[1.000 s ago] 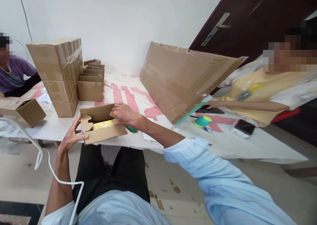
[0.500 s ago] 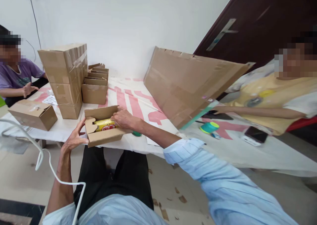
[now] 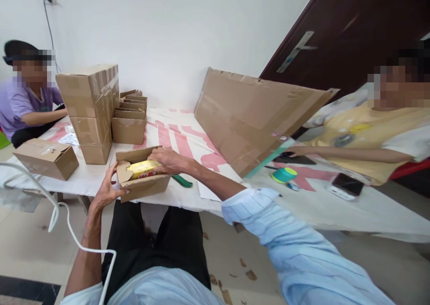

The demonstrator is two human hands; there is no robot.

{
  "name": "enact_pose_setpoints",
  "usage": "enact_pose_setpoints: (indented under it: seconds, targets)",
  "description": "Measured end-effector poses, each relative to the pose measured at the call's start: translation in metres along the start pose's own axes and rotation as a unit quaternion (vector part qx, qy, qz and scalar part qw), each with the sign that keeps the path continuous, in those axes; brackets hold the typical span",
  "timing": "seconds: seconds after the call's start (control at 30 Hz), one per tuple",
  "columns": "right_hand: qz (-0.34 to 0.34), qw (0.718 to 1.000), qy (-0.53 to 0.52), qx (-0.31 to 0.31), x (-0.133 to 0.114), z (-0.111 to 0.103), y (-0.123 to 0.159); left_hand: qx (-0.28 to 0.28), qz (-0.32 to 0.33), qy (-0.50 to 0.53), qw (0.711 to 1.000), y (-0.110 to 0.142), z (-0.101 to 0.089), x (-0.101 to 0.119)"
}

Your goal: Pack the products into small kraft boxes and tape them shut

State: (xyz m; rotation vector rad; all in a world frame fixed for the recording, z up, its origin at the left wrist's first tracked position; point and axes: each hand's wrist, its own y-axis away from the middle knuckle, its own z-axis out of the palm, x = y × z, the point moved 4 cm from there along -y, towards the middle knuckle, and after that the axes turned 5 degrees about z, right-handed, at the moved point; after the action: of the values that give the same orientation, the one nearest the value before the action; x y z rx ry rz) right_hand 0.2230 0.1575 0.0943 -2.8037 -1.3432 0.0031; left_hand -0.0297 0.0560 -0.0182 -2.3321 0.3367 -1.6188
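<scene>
An open cardboard box (image 3: 144, 189) stands near the table's front edge, its flaps up. My left hand (image 3: 109, 187) grips its left end, thumb low on the near side and fingers at the back. Inside lies a yellow packet (image 3: 143, 168) with red print, its left end tilted up. Reaching in from the right, my right hand (image 3: 169, 159) has its fingers closed on the packet's right end; the fingertips are partly hidden. A green-handled tool (image 3: 182, 180) lies just right of the box.
Stacked taped boxes (image 3: 89, 112) and a row of open boxes (image 3: 128, 130) stand behind left; a closed box (image 3: 47, 157) lies far left. A large cardboard sheet (image 3: 255, 117) leans to the right, near a tape roll (image 3: 284, 175) and phone (image 3: 347, 185). People sit at both sides.
The yellow packet has tilted, its upper face now showing more. My right hand has shifted slightly left. More of the green-handled tool shows. The person at left has lowered a hand.
</scene>
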Motion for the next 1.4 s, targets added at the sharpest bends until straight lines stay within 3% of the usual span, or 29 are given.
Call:
enact_pose_setpoints:
  seconds: [0.1,0.2,0.27,0.43,0.53,0.67,0.73,0.77,0.83,0.9,0.97,1.1,1.2,1.4]
  targets:
    - [0.000,0.988,-0.100,0.117,0.020,-0.021,0.015,0.007,0.002,0.020,1.000,-0.006,-0.001,-0.009]
    - [0.012,0.955,-0.182,0.234,0.039,-0.046,0.037,0.001,-0.001,0.037,0.999,-0.025,-0.002,-0.019]
    - [0.019,0.932,-0.227,0.281,0.045,-0.060,0.051,-0.002,0.004,0.046,0.999,-0.044,-0.003,-0.023]
    - [0.017,0.906,-0.293,0.306,0.036,-0.073,0.071,0.021,0.030,0.016,0.999,-0.090,-0.007,-0.029]
    - [0.019,0.905,-0.290,0.310,0.028,-0.067,0.078,0.056,0.045,-0.040,0.997,-0.089,-0.010,-0.027]
    - [0.036,0.900,-0.329,0.283,0.024,-0.046,0.085,0.175,0.046,-0.099,0.979,-0.049,-0.015,-0.009]
    - [0.043,0.891,-0.362,0.270,0.021,-0.034,0.086,0.215,0.036,-0.077,0.973,-0.024,-0.012,0.008]
    - [0.045,0.887,-0.377,0.264,0.020,-0.027,0.085,0.196,0.029,-0.044,0.979,-0.014,-0.006,0.017]
    - [0.049,0.874,-0.412,0.254,0.015,-0.014,0.082,0.107,0.018,0.051,0.993,-0.002,0.013,0.037]
    - [0.060,0.850,-0.458,0.253,0.010,-0.001,0.078,0.030,0.009,0.136,0.990,0.004,0.032,0.055]
    - [0.083,0.810,-0.516,0.266,0.007,0.013,0.075,0.018,-0.010,0.182,0.983,0.004,0.046,0.065]
    - [0.135,0.719,-0.601,0.324,0.000,0.047,0.079,0.083,-0.050,0.201,0.975,0.000,0.061,0.060]
    - [0.172,0.681,-0.640,0.312,-0.012,0.082,0.083,0.102,-0.078,0.206,0.970,0.004,0.073,0.045]
    - [0.242,0.611,-0.703,0.271,-0.029,0.151,0.085,0.078,-0.175,0.156,0.969,0.029,0.092,0.011]
